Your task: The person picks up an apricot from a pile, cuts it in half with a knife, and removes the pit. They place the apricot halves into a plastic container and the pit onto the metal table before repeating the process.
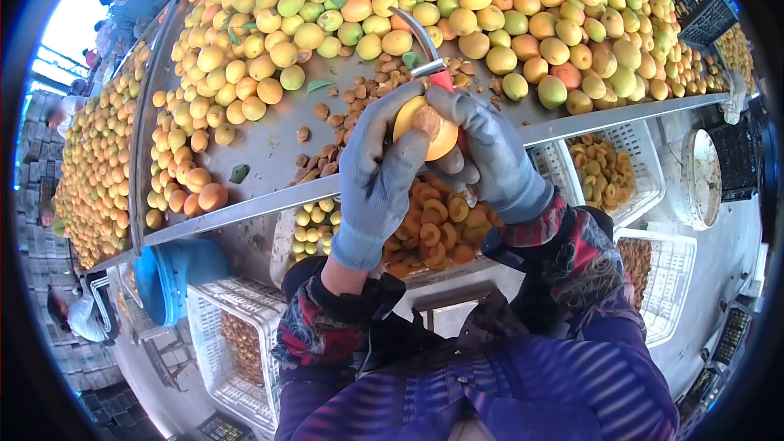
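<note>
My gloved left hand [377, 171] grips a cut apricot [442, 140], thumb across its face, with the brown pit [425, 120] showing in the flesh. Close against the fruit's other side is my gloved right hand [494, 147], closed round the red handle of a curved knife [425, 42]. The hooked blade points up and away, apart from the fruit. Both hands are above the metal table's front edge. Loose pits [371, 91] lie on the table just beyond them, and a crate of apricot halves [437, 233] is below.
Whole apricots [343, 0] are heaped over the metal table [278, 135]. Below it stand a blue barrel [167, 278], a white crate of pits [237, 343], a crate of halves [604, 171] and a white bucket [702, 180]. Other people are at far left.
</note>
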Motion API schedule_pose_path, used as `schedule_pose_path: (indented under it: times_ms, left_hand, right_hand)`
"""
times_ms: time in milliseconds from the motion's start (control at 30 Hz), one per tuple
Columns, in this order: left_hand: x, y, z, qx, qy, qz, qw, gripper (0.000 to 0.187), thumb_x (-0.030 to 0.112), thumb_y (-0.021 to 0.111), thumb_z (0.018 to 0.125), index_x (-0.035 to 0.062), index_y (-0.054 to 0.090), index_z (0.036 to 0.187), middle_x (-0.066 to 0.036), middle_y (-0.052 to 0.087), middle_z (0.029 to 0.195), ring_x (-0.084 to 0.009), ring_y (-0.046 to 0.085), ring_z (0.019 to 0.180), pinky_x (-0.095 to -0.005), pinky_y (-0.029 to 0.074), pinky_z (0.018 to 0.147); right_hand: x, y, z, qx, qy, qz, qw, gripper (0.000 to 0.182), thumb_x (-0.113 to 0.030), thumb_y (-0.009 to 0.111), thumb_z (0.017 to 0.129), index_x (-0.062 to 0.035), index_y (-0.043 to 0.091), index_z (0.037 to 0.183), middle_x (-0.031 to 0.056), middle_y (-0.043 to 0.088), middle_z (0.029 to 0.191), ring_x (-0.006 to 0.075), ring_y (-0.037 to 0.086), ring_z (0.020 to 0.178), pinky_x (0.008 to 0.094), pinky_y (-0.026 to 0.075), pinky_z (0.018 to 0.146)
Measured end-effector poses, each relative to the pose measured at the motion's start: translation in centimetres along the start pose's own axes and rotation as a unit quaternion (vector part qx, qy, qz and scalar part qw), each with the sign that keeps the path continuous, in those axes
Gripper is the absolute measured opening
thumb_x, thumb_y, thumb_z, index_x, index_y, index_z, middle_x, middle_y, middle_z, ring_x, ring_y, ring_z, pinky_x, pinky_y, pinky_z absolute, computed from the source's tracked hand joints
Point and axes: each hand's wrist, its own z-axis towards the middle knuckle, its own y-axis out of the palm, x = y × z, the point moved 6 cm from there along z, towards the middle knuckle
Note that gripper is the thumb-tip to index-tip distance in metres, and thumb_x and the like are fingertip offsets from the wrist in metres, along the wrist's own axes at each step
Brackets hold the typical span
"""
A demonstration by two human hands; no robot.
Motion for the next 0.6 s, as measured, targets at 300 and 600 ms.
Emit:
schedule_pose_path:
  times_ms: [300, 600]
  left_hand:
    - [-1.1, -0.5, 0.0, 0.104, -0.001, -0.028, 0.994, 0.035, 0.022, 0.053, 0.095, 0.0000, 0.051, 0.122, -0.005, 0.056, 0.107, -0.0091, 0.052, 0.096, -0.0242, 0.044, 0.084]
    - [-0.8, -0.2, -0.3, 0.115, -0.128, -0.190, 0.967, 0.030, 0.026, 0.043, 0.099, 0.0018, 0.052, 0.113, -0.006, 0.057, 0.104, -0.0103, 0.055, 0.089, -0.0255, 0.046, 0.079]
  right_hand:
    - [-1.3, 0.7, 0.4, 0.041, -0.116, -0.108, 0.986, 0.032, -0.037, 0.056, 0.091, -0.0061, 0.057, 0.099, -0.0020, 0.054, 0.064, 0.0034, 0.047, 0.045, 0.0174, 0.034, 0.038]
    - [-1.5, 1.3, -0.3, 0.053, -0.086, -0.127, 0.987, 0.024, -0.030, 0.058, 0.090, -0.0065, 0.059, 0.093, -0.0030, 0.051, 0.060, 0.0024, 0.045, 0.044, 0.0176, 0.033, 0.038]
